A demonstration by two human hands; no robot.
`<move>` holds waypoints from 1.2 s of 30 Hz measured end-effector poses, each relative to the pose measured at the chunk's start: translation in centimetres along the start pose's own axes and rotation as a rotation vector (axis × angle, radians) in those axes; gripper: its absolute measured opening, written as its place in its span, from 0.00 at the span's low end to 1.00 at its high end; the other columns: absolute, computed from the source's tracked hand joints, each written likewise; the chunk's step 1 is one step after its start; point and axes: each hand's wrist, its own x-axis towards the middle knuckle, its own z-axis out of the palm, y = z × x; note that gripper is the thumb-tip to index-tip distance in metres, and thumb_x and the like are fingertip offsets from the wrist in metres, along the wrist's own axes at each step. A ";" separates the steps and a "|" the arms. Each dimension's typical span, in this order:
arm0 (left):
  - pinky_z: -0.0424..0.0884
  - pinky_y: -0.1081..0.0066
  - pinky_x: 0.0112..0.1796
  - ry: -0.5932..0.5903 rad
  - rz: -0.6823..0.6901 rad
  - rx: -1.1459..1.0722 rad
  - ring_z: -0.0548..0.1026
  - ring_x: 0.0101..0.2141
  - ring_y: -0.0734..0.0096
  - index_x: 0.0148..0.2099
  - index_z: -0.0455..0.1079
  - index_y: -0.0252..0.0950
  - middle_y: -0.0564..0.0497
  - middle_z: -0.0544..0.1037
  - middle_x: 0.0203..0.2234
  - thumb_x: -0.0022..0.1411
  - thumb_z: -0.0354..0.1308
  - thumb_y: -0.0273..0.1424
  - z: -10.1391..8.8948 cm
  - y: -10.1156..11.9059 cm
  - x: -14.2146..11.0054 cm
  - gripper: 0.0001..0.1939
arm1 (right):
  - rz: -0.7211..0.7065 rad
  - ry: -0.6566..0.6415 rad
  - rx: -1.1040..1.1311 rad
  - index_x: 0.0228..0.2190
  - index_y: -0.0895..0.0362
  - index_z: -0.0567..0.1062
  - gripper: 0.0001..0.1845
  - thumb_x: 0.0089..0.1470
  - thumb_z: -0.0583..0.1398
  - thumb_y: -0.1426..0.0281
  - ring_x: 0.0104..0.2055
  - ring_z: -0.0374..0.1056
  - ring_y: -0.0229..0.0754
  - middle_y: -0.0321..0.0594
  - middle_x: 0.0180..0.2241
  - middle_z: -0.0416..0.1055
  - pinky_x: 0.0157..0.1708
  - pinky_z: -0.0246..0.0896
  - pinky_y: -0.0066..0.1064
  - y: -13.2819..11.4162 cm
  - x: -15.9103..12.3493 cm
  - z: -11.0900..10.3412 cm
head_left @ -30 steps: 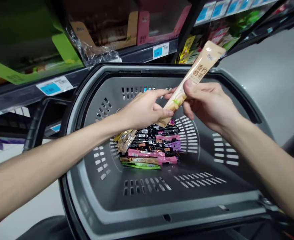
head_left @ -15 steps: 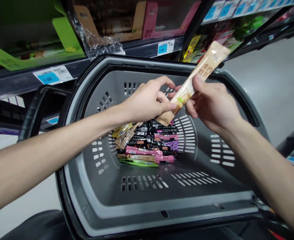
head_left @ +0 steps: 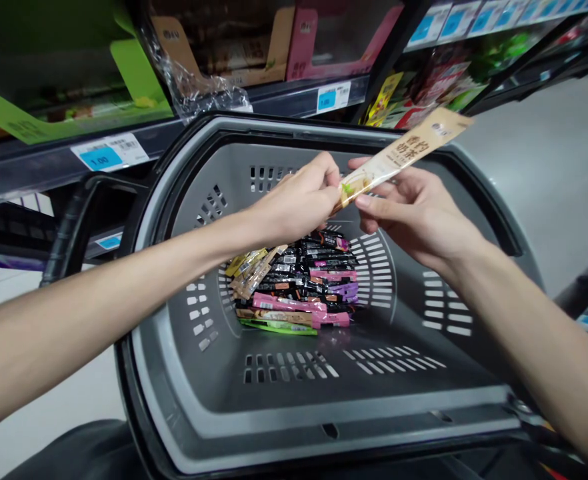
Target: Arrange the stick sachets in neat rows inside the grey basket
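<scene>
Over the basket, a long tan and white stick sachet of milk tea [head_left: 399, 155] slants up to the right, its printed side facing me. My left hand [head_left: 307, 200] pinches its lower left end between thumb and fingers, covering that tip. My right hand [head_left: 419, 210] holds it loosely around the middle, fingers behind it and thumb tip at its lower edge. Below both hands, several stick sachets [head_left: 294, 287] in black, pink, purple, tan, yellow and green lie in rows on the floor of the grey shopping basket [head_left: 294, 400].
Beyond the basket runs a store shelf with a green display box [head_left: 141, 73], a tan box [head_left: 179, 57] and a pink box [head_left: 301, 50]. Price tags [head_left: 109, 155] line its edge. The black basket handle [head_left: 69, 220] lies at left. Pale floor [head_left: 539, 107] shows at right.
My left hand has closed on the sachet's lower end. The sachet has tilted flatter, and my right thumb has slid from its face to its lower edge.
</scene>
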 end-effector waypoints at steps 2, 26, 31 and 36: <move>0.70 0.64 0.33 -0.025 0.003 0.000 0.72 0.28 0.71 0.39 0.57 0.39 0.53 0.71 0.27 0.65 0.48 0.31 0.0 0.2 -0.1 0.02 | -0.014 0.009 0.014 0.42 0.53 0.79 0.22 0.42 0.72 0.76 0.32 0.67 0.37 0.37 0.38 0.77 0.20 0.64 0.23 0.1 0.0 0.0; 0.68 0.69 0.33 -0.134 0.200 0.161 0.75 0.31 0.69 0.44 0.65 0.35 0.51 0.75 0.30 0.62 0.55 0.27 -0.1 0.0 -0.6 0.07 | -0.136 0.120 -0.220 0.23 0.55 0.77 0.14 0.47 0.73 0.61 0.20 0.64 0.34 0.36 0.23 0.72 0.16 0.65 0.27 0.7 0.3 -0.4; 0.71 0.67 0.32 -0.169 0.124 0.071 0.77 0.29 0.68 0.40 0.63 0.36 0.51 0.77 0.28 0.62 0.54 0.26 0.0 0.1 -0.5 0.04 | -0.141 0.096 -0.272 0.24 0.55 0.77 0.15 0.48 0.72 0.59 0.19 0.64 0.36 0.38 0.22 0.72 0.17 0.65 0.29 0.6 0.0 -0.3; 0.73 0.67 0.33 -0.168 0.113 0.082 0.77 0.29 0.68 0.34 0.60 0.37 0.54 0.75 0.24 0.61 0.56 0.25 0.0 0.2 -0.5 0.06 | -0.120 0.061 -0.289 0.25 0.55 0.77 0.14 0.47 0.72 0.59 0.20 0.65 0.38 0.39 0.24 0.73 0.17 0.65 0.31 0.5 -0.1 -0.3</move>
